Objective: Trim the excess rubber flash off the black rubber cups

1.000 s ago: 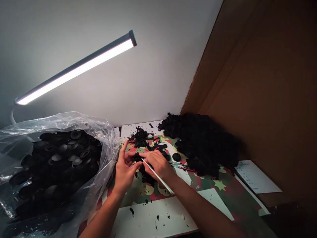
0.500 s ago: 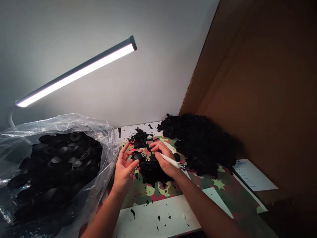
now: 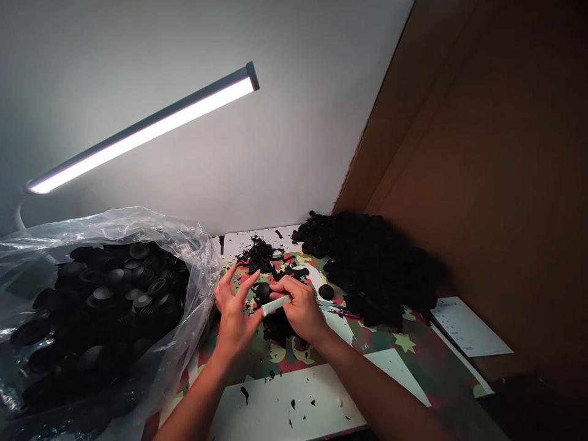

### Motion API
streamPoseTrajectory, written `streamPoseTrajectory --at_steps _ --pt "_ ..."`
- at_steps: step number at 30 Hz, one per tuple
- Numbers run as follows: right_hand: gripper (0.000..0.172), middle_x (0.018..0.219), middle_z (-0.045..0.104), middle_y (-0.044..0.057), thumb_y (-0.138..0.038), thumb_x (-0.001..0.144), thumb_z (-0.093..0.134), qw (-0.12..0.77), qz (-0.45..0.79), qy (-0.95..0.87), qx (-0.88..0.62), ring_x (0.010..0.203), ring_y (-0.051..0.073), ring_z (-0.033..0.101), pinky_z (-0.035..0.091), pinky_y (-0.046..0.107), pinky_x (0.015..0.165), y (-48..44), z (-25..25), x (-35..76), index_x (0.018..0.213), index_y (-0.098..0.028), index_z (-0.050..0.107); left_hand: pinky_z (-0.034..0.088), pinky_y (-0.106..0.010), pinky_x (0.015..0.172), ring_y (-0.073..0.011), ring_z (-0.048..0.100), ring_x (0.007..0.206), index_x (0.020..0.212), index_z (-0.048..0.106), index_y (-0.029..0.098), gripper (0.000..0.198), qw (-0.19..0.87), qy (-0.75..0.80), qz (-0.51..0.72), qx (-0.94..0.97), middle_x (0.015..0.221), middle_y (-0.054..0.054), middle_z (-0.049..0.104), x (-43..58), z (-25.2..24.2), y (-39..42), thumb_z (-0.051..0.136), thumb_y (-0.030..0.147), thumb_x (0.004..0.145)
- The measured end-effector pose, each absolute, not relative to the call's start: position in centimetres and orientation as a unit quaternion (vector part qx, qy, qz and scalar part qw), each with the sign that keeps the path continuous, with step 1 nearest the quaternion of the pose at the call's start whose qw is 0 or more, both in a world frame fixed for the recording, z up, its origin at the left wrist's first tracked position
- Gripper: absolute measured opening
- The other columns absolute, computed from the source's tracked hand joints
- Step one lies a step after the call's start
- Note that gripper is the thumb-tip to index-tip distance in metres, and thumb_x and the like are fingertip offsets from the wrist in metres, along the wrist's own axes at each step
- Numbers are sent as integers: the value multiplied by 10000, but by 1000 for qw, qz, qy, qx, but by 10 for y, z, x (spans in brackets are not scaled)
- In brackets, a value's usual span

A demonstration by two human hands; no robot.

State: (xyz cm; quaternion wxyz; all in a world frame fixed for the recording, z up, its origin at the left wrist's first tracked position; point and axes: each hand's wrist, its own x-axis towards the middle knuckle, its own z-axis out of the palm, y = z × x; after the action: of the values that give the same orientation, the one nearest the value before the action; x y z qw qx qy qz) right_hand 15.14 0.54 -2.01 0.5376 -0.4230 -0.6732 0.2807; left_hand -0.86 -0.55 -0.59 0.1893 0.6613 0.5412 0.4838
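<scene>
My right hand [image 3: 302,308] is closed around a white pen-like tool [image 3: 277,304], which points to the left; its working end does not show. My left hand [image 3: 235,312] has its fingers spread, with the thumb close to the end of the white tool. Between the two hands is a round, domed black piece [image 3: 263,293]; I cannot tell whether any fingertip touches it. Below the hands, dark black scraps [image 3: 278,331] lie on a camouflage-patterned mat [image 3: 316,355]. Another round black piece [image 3: 326,292] rests right of my right hand.
A clear plastic bag [image 3: 202,263] full of round black pieces stands at left. Black shreds [image 3: 258,252] lie behind the hands, and a large black heap [image 3: 381,263] at right. A lit lamp [image 3: 147,135] hangs above; cardboard [image 3: 459,153] walls the right side.
The white tool has swung from pointing right to pointing left in my right hand. My left hand's fingers have spread wider, and the domed black piece shows slightly further right.
</scene>
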Motion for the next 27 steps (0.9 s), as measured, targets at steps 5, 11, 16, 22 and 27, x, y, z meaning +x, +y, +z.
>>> streamPoseTrajectory --at_steps 5,11,16,22,27 --pt "159 746 650 23 -129 853 521 539 252 -693 -408 723 195 625 540 301 648 3 -22 152 767 -223 616 393 -517 1055 -333 568 1227 1147 736 342 385 116 486 417 759 1222 -79 706 -10 -3 -2 739 166 804" --pt "170 765 660 19 -126 862 552 547 266 -685 -400 727 187 634 527 297 666 3 -18 155 810 -225 680 519 -344 774 -235 664 857 991 770 274 225 207 474 439 735 882 -34 760 -13 0 0 723 164 801" --pt "177 861 668 28 -143 851 610 568 284 -672 -381 781 180 636 523 286 668 4 -10 154 927 -240 736 515 -336 770 -223 666 824 991 789 275 210 255 482 451 707 868 -30 778 -12 5 -2 750 224 790" --pt "196 815 647 21 -108 809 575 581 307 -647 -388 756 177 628 514 290 666 3 -12 149 793 -240 719 518 -313 685 -219 670 758 879 803 258 157 262 492 463 689 793 -35 763 -7 6 -4 803 306 730" --pt "214 735 615 7 -79 792 476 590 281 -627 -423 716 174 591 465 282 646 6 -12 145 671 -227 573 526 -322 724 -215 685 756 885 795 246 171 274 520 481 650 821 -29 774 2 1 -9 803 334 738"
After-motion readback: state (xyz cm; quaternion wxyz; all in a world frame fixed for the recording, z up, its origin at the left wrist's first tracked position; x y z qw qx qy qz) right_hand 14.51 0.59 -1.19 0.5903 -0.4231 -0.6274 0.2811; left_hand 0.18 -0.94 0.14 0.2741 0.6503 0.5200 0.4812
